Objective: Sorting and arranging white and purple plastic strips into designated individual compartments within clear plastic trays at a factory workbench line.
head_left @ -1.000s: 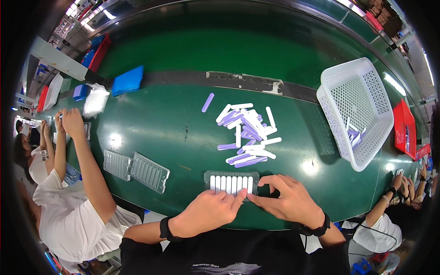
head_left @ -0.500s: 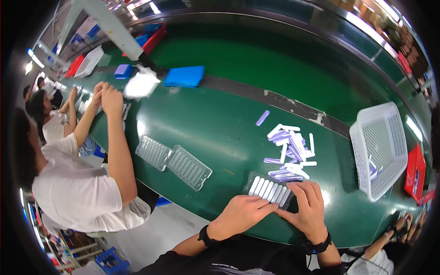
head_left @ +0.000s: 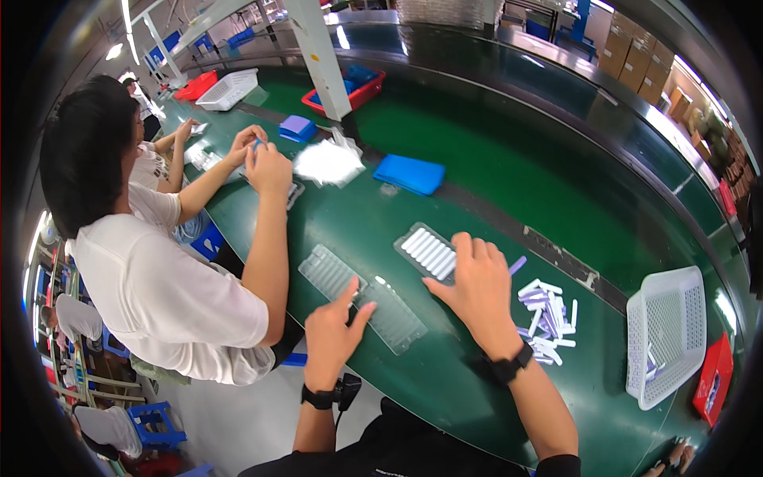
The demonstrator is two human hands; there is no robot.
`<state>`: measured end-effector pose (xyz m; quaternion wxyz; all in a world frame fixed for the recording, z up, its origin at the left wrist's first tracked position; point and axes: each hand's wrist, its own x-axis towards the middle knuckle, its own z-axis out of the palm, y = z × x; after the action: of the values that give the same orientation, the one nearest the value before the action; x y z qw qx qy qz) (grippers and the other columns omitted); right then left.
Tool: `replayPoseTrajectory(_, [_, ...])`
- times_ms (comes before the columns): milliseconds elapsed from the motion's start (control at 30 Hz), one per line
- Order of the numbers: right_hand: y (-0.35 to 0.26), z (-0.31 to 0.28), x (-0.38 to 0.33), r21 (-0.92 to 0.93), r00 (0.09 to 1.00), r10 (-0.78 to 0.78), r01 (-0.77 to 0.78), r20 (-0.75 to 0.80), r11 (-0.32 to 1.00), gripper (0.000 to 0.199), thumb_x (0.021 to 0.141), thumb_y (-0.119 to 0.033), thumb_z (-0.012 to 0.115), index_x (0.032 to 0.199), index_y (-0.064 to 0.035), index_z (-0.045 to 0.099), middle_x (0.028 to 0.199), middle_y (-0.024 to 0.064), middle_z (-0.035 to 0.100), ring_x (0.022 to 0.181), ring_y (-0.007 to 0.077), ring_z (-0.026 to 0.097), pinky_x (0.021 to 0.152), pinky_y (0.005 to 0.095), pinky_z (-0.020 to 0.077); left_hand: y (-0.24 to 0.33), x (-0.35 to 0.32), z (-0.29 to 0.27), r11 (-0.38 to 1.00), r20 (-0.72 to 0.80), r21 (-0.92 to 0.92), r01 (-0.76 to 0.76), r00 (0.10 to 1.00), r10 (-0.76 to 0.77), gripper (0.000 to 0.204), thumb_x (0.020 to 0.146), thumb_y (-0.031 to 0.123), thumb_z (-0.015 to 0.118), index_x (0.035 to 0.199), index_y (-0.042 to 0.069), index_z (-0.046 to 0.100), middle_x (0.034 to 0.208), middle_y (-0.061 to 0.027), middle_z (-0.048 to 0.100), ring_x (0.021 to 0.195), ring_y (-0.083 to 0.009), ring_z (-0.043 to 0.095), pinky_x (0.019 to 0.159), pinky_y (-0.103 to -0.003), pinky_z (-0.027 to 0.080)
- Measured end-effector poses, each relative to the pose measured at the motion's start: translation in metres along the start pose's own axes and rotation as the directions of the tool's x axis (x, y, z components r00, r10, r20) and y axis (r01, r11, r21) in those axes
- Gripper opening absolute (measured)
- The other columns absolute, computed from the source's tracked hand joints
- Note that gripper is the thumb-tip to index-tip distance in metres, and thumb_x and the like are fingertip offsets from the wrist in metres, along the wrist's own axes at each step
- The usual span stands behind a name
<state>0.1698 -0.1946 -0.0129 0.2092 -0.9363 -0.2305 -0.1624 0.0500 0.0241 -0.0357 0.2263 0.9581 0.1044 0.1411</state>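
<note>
My right hand (head_left: 481,294) grips the right end of a clear plastic tray (head_left: 408,243), thumb at the near edge and fingers at the far side. White sticks (head_left: 429,250) lie side by side in its slots; my hand covers the end ones. My left hand (head_left: 335,338) is open, index finger and thumb apart, with the fingertips at an unfilled, hinged clear plastic case (head_left: 397,322). That case lies spread flat on the green table, its other half (head_left: 330,266) further left. Whether the fingertips press on it I cannot tell.
A loose pile of white and purple sticks (head_left: 548,318) lies right of my right hand. Further right stand a white basket (head_left: 668,342) and a red bin (head_left: 714,381). Blue sheets (head_left: 409,175) and a white bag (head_left: 327,163) lie beyond. A co-worker's arm (head_left: 270,238) is close at left.
My right hand has carried the filled tray left and away from me. My left hand has let go of it and moved left to the unfilled case. The view has swung left.
</note>
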Motion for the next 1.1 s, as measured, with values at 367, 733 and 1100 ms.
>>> replayPoseTrajectory(367, [-0.04,0.073,0.089,0.091,0.997,0.047,-0.053,0.067,0.994,0.073,0.077,-0.047,0.087,0.128,-0.0057,0.056,0.111,0.0174,0.066,0.095,0.0339,0.069,0.082,0.0446,0.0538,-0.006,0.005,-0.003,0.976,0.058,-0.149,-0.159,0.984,0.169,0.081,0.071,0.045,0.094,0.137,0.006,0.068,0.053,-0.0032,0.043,0.043,-0.0181,0.043,0.047,-0.032,0.038])
replayPoseTrajectory(733, [0.08,-0.092,-0.054,0.254,0.934,0.353,-0.356,0.059,0.899,0.023,0.083,-0.021,0.085,0.095,-0.0048,0.074,0.083,0.0062,0.074,0.064,0.0171,0.066,0.061,0.0294,0.0523,0.021,-0.016,0.006,0.859,0.298,0.103,-0.502,0.839,0.455,0.118,0.073,0.074,0.08,0.143,-0.015,0.046,0.044,0.0002,0.04,0.035,-0.0177,0.042,0.039,-0.032,0.035])
replayPoseTrajectory(1100, [0.153,-0.118,-0.116,0.213,0.859,0.512,-0.495,-0.029,0.842,0.013,0.083,-0.013,0.083,0.086,-0.0036,0.075,0.073,0.004,0.068,0.056,0.0143,0.058,0.054,0.0287,0.0456,0.147,-0.037,0.042,0.765,0.266,-0.179,-0.618,0.718,0.643,0.043,0.083,0.044,0.086,0.093,0.004,0.074,0.044,0.0014,0.046,0.036,-0.0187,0.049,0.039,-0.032,0.037])
